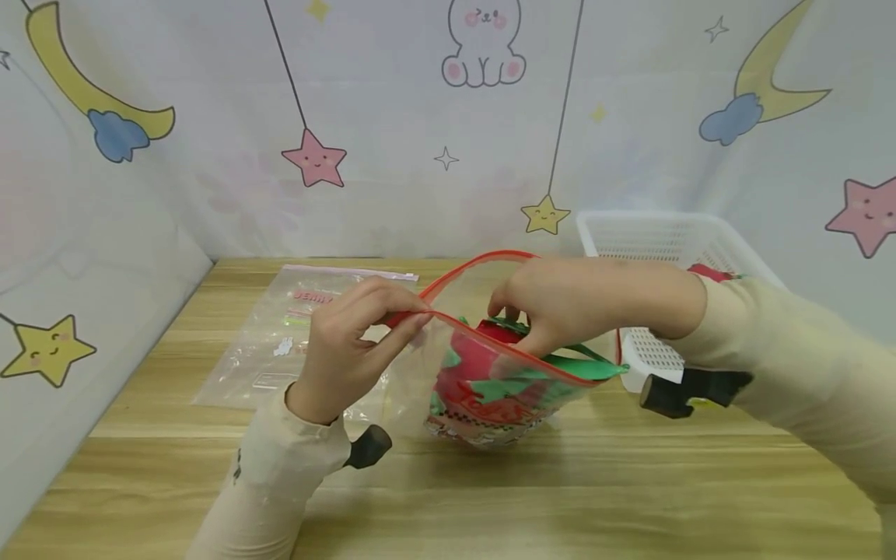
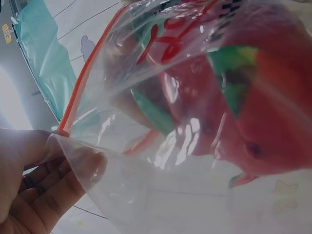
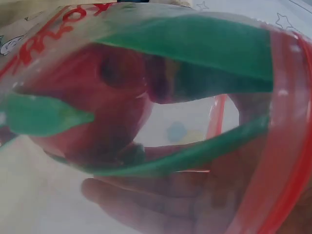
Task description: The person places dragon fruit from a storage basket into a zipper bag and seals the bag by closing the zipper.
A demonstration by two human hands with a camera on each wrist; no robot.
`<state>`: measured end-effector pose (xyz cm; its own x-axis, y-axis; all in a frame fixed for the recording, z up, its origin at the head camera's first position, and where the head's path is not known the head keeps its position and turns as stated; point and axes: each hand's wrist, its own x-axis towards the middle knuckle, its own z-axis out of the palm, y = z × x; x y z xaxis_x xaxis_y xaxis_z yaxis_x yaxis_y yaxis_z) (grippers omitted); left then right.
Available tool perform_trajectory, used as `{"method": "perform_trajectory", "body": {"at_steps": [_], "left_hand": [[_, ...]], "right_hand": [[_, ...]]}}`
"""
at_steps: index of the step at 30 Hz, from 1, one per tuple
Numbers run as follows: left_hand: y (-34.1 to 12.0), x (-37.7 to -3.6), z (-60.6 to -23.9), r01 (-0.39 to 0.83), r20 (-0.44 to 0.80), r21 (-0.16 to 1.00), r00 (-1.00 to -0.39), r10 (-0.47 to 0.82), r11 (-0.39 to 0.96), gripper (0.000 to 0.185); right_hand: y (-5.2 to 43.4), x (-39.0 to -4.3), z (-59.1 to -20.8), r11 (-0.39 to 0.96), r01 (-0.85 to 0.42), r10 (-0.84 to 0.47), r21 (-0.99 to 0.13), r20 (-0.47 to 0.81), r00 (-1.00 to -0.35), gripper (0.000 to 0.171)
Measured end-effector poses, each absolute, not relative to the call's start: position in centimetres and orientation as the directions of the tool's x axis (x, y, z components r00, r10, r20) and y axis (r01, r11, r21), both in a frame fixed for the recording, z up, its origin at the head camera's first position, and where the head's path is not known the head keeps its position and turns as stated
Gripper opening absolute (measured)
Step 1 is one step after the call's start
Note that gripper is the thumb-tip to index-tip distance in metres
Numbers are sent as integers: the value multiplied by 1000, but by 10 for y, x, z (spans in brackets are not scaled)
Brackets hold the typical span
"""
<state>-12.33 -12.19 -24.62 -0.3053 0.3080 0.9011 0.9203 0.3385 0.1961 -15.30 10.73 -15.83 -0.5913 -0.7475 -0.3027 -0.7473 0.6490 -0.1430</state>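
Observation:
A clear zip bag [image 1: 483,416] with a red zip edge and red lettering stands on the table, its mouth wide. My left hand [image 1: 357,330] pinches the rim at its left corner between thumb and fingers. My right hand [image 1: 542,299] reaches in through the mouth. In the right wrist view its fingers [image 3: 146,195] stretch out fairly straight beside a red, fruit-like thing [image 3: 105,107] with green leaf-like parts, and a thin green strip [image 3: 195,153] crosses them. More red and green [image 2: 278,102] fills the bag in the left wrist view.
Flat on the wooden table [image 1: 133,474], at the left, lies another clear zip bag [image 1: 252,350] with a pale pink zip. A white plastic basket [image 1: 637,233] stands at the right behind the right arm, with something red [image 1: 710,272] inside. Patterned cloth hangs behind.

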Motion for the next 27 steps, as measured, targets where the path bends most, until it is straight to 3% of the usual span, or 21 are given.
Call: {"method": "perform_trajectory", "body": {"at_steps": [13, 20, 27], "left_hand": [[-120, -125, -246, 925, 896, 197, -304, 323, 324, 29], [-120, -126, -246, 935, 903, 191, -287, 321, 300, 28], [-119, -126, -246, 937, 907, 176, -274, 321, 303, 30]], "right_hand": [[100, -156, -162, 675, -714, -704, -184, -451, -549, 63], [100, -153, -166, 644, -724, -741, -246, -433, -512, 31], [107, -153, -167, 618, -740, -773, -266, -379, -509, 44]]}}
